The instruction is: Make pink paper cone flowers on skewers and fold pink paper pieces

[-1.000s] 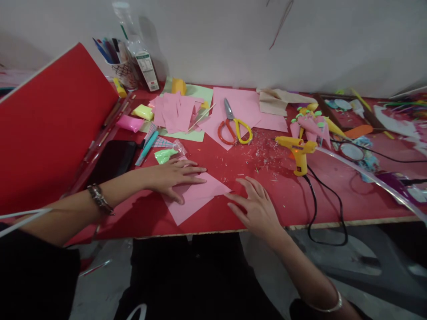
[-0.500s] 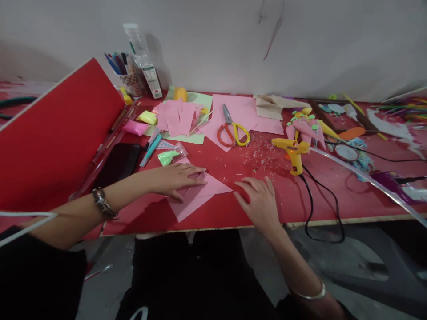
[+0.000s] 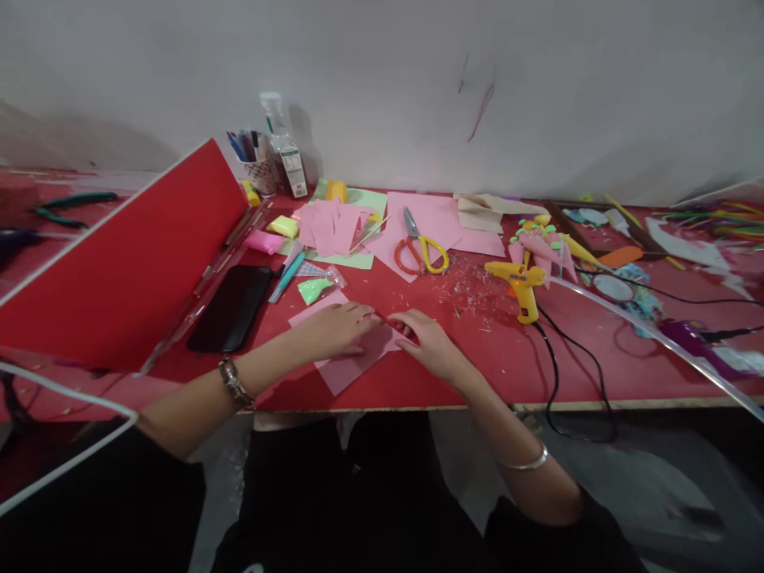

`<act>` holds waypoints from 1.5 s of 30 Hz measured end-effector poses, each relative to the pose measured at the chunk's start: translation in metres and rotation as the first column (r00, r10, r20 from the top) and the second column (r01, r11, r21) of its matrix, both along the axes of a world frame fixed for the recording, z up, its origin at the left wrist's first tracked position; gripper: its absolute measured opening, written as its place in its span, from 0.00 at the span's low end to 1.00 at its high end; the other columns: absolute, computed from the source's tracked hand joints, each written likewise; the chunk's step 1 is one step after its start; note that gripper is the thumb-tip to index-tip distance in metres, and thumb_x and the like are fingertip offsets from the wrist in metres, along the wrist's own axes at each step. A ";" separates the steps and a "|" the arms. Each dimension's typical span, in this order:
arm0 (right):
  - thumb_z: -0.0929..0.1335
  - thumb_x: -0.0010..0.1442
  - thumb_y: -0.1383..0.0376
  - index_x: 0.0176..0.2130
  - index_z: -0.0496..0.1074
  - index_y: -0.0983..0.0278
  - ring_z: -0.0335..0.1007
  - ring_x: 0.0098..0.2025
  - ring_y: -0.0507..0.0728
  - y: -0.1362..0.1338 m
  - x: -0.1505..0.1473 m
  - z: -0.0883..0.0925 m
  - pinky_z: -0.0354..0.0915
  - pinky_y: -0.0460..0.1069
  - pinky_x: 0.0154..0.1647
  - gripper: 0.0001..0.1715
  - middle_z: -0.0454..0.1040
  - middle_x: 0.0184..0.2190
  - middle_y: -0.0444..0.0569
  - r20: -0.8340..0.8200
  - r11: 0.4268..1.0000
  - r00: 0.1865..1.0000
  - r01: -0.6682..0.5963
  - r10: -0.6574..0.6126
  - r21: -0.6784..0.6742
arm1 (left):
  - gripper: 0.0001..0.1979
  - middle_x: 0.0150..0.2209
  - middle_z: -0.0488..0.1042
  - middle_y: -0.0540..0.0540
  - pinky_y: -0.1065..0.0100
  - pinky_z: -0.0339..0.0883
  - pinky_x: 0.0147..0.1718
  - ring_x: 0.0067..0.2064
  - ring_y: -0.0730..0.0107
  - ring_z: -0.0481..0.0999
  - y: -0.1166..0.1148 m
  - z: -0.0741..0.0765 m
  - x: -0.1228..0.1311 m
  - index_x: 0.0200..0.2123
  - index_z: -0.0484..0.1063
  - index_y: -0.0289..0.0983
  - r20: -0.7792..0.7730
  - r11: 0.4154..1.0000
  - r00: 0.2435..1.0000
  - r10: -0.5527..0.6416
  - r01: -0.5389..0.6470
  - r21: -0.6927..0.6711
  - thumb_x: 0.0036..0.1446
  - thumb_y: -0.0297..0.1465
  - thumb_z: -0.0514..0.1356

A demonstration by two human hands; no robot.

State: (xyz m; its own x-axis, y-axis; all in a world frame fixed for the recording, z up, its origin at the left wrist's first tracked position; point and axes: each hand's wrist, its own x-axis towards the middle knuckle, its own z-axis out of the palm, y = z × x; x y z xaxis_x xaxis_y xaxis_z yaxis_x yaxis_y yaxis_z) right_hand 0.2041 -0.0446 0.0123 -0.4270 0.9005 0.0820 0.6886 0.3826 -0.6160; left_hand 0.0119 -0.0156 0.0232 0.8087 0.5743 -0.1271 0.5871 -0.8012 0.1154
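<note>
A sheet of pink paper (image 3: 349, 371) with a folded part lies flat on the red table near the front edge. My left hand (image 3: 337, 328) rests palm down on it, fingers stretched to the right and covering much of its middle. At the paper's right corner, my right hand (image 3: 430, 344) has its fingers curled around that corner, thumb below and index finger above. The fingertips of both hands nearly meet there. Just behind the left hand is a small bag of green clay (image 3: 313, 290). Scissors (image 3: 411, 245) with red and yellow handles lie further back.
A yellow glue gun (image 3: 520, 288) with a clear stick and black cord stands to the right. Left are a black phone (image 3: 231, 309) and a raised red board (image 3: 134, 263). Cut pink strips (image 3: 334, 227), a bottle (image 3: 291, 165) and a pen cup (image 3: 259, 173) are at the back.
My right hand has moved left to the paper's right corner, its fingers now curled there. The left hand stays on the paper, its fingertips further right. The camera view has shifted upward.
</note>
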 end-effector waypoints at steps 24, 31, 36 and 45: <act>0.59 0.57 0.70 0.38 0.70 0.66 0.66 0.37 0.53 0.010 -0.007 0.034 0.60 0.46 0.36 0.13 0.71 0.34 0.50 0.267 0.933 0.964 -0.091 -0.006 0.348 | 0.23 0.44 0.68 0.38 0.67 0.65 0.32 0.35 0.71 0.71 0.009 0.032 -0.006 0.54 0.54 0.35 0.529 0.906 0.738 0.418 -0.377 -0.190 0.55 0.33 0.50; 0.59 0.55 0.71 0.24 0.65 0.67 0.58 0.25 0.48 0.030 -0.016 0.049 0.53 0.43 0.27 0.11 0.65 0.21 0.44 0.131 0.929 0.963 -0.263 0.236 0.261 | 0.15 0.20 0.70 0.50 0.69 0.58 0.26 0.23 0.74 0.68 -0.011 0.050 0.004 0.23 0.68 0.35 0.318 0.870 0.943 0.099 -0.237 0.433 0.56 0.33 0.48; 0.57 0.56 0.68 0.19 0.57 0.65 0.49 0.19 0.46 0.028 -0.018 0.059 0.48 0.42 0.22 0.15 0.55 0.16 0.39 -0.004 0.926 0.938 -0.342 0.347 0.159 | 0.15 0.12 0.66 0.53 0.71 0.54 0.22 0.16 0.77 0.62 -0.012 0.040 0.008 0.17 0.65 0.36 0.341 0.652 0.937 -0.075 -0.212 0.728 0.53 0.28 0.47; 0.57 0.58 0.62 0.18 0.52 0.64 0.46 0.20 0.46 0.016 0.003 0.065 0.47 0.43 0.23 0.19 0.51 0.16 0.38 -0.020 0.944 0.946 -0.323 0.324 0.068 | 0.13 0.09 0.61 0.56 0.74 0.52 0.20 0.14 0.79 0.55 -0.005 0.037 -0.018 0.14 0.63 0.38 0.316 0.610 0.933 -0.175 -0.149 0.778 0.48 0.24 0.49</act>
